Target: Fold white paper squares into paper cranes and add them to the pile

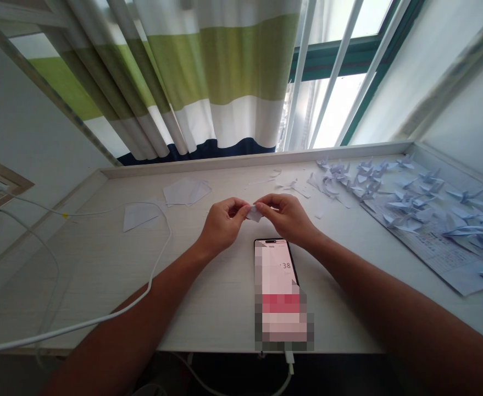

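Between my two hands is a small folded piece of white paper [255, 214], held a little above the desk. My left hand [226, 221] pinches its left side between thumb and fingers. On the other side, the thumb and fingertips of my right hand [286, 216] close on its right edge. The finer folds are too small to make out. Just below the hands lies a phone [280, 275] with a lit screen, partly blurred out.
Many folded paper cranes [414, 192] crowd the right side, some on a printed sheet [443, 264]. Paper squares [187, 191] and more sheets [140, 215] lie at left. Paper scraps [326, 184] lie at the back. A white cable [159, 264] crosses my left forearm.
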{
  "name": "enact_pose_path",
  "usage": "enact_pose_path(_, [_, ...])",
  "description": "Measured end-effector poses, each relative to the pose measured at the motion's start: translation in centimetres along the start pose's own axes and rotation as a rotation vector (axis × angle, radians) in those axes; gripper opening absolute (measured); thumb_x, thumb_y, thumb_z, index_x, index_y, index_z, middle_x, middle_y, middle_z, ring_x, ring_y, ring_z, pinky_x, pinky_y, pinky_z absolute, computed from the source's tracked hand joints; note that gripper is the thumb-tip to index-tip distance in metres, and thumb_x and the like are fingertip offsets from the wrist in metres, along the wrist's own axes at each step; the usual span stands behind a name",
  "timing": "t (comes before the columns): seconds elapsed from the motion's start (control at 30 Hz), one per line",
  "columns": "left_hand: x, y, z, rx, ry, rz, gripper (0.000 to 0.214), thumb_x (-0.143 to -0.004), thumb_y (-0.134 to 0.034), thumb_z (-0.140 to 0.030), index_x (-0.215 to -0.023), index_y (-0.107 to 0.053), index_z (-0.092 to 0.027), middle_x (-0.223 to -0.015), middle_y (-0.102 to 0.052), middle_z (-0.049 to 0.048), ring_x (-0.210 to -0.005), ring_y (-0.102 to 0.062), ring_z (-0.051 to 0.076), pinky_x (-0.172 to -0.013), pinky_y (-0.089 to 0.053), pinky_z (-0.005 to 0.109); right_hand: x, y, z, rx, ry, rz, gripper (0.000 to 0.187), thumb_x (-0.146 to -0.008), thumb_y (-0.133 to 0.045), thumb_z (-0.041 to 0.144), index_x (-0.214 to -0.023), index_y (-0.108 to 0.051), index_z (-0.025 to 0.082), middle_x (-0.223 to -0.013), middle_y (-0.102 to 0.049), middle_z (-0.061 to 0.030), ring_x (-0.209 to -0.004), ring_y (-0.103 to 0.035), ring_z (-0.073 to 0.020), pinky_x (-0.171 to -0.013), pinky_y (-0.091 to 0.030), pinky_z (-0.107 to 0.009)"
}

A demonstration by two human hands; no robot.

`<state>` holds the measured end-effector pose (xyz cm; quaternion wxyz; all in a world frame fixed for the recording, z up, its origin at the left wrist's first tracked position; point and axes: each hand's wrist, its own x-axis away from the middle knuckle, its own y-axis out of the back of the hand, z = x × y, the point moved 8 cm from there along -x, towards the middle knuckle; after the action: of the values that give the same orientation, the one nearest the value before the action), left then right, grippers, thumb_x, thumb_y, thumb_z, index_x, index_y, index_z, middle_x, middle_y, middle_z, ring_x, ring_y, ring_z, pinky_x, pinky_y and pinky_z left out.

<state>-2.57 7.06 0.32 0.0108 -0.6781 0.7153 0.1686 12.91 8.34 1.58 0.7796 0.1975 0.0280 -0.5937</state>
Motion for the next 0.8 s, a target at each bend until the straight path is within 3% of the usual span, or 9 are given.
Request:
enact_pose_path(0.33, [0.5,0.0,-1.9,-0.176,-0.093,-0.006,0.018,-0.093,-0.066,-0.035,-0.087,-0.072,-0.018,-0.082,-0.077,0.0054,-0.077,-0.074,0.021,-0.074,-0.058,0.032,0.0,0.0,0.4,-0.029,-0.010,0.051,0.023,-0.089,-0.068,0.038,-0.084,-0.077,0.017,-0.078,-0.074,-0.0040,-0.072,-0.065,-0.0172,-0.068,-0.052,-0.030])
enact_pose_path(0.57, [0.2,-0.3,-0.6,0.037,-0.002,0.011,0.024,-0.086,-0.076,-0.041,-0.087,-0.072,-0.017,-0.081,-0.077,0.0053,-0.075,-0.074,0.019,-0.073,-0.060,0.032,-0.2,-0.4,-1.2,-0.190,-0.050,0.056,0.028,-0.088,-0.072,0.044,-0.086,-0.075,0.016,-0.082,-0.075,-0.0055,-0.076,-0.066,-0.0172,-0.073,-0.054,-0.032])
enact_pose_path(0.8, [-0.2,-0.2,0.5,0.204,0.142,0.019,0.029,-0.073,-0.088,-0.040,-0.076,-0.073,-0.015,-0.072,-0.074,0.0044,-0.066,-0.070,0.016,-0.068,-0.060,0.032,0.1,-0.4,-0.3,-0.005,-0.012,0.039,0.019,-0.090,-0.069,0.034,-0.090,-0.076,0.016,-0.086,-0.077,-0.0064,-0.080,-0.069,-0.0185,-0.077,-0.058,-0.035])
